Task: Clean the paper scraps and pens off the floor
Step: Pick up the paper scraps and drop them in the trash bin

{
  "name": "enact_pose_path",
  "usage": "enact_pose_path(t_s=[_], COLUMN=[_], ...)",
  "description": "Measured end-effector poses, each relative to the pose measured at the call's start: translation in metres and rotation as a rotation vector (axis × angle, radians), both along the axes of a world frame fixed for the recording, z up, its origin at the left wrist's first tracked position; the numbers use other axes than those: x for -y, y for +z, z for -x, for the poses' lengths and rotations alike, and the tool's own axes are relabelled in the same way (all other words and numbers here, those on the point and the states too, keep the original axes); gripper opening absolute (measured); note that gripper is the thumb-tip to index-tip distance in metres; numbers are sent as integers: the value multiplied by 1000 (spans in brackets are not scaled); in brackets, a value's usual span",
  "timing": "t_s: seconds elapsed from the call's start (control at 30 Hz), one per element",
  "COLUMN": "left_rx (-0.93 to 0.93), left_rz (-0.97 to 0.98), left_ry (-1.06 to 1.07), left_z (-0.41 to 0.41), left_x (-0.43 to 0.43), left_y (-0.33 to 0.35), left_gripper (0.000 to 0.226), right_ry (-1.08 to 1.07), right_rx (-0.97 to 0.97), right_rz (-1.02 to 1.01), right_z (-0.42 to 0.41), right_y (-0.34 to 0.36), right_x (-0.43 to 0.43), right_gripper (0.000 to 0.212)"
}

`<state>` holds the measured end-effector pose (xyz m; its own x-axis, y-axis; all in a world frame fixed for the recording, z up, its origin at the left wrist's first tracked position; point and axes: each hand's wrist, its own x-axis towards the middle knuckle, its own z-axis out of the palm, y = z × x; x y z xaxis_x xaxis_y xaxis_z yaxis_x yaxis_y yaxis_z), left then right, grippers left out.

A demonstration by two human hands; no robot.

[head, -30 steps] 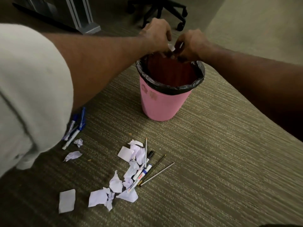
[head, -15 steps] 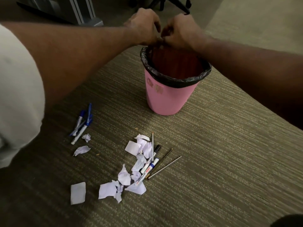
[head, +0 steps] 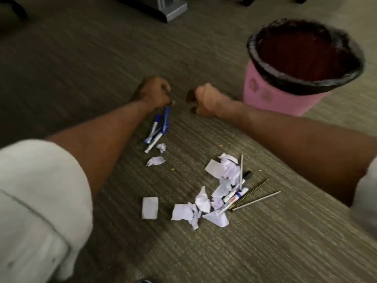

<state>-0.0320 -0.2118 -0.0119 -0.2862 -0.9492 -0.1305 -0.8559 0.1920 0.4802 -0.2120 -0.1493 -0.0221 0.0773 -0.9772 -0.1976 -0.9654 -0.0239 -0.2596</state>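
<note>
Head view: both hands have left the pink bin (head: 271,94) and dropped low, left hand (head: 153,92) and right hand (head: 204,99) clenched, nothing showing, beside the blue pens (head: 157,127). Paper scraps (head: 204,201) still litter the carpet (head: 81,68); blur smears both fists.

Dim indoor light, colours muted. Motion blur overall, heaviest on left hand (head: 155,91), right hand (head: 205,101) and bin (head: 265,94). Carpet (head: 265,246) lighter at right, falling to dark at upper left. Paper scraps (head: 182,212) fairly sharp. Wide-angle stretch at edges; sleeve (head: 36,201) soft, oversized.
</note>
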Motion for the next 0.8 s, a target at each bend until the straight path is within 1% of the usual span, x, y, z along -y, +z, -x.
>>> enact_pose_path(t_s=[0.1,0.17,0.27,0.3,0.4,0.5,0.57,0.67,0.73,0.8], left_rx=[-3,-12,-3,5,48,109,123,111,172,261], left_rz=[-102,-158,-211,-212,-209,-177,-146,-115,-135,-172], left_ry=[72,64,-28,-54,-114,-140,-172,-207,-236,-326], left_z=[-48,-68,-86,-90,-92,-88,-91,-101,-104,-106], left_x=[-31,-55,-86,-93,-108,-113,-115,-112,-105,-95], left_y=[-62,-95,-130,-139,-153,-160,-162,-166,-159,-148], left_gripper=[31,25,27,28,26,29,32,23,15,12], right_ry=[164,226,305,337,424,468,478,504,481,438], right_rx=[73,101,90,115,157,68,44,9,13,60], right_rz=[-92,-138,-174,-167,-105,13,93,204,250,238], right_z=[-35,-53,-75,-80,-91,-95,-94,-95,-95,-95], right_y=[-52,-84,-119,-127,-144,-157,-158,-156,-158,-158], right_x=[-15,-21,-32,-36,-43,-49,-52,-52,-51,-50], right_gripper=[47,48,50,50,51,55,50,38,33,25])
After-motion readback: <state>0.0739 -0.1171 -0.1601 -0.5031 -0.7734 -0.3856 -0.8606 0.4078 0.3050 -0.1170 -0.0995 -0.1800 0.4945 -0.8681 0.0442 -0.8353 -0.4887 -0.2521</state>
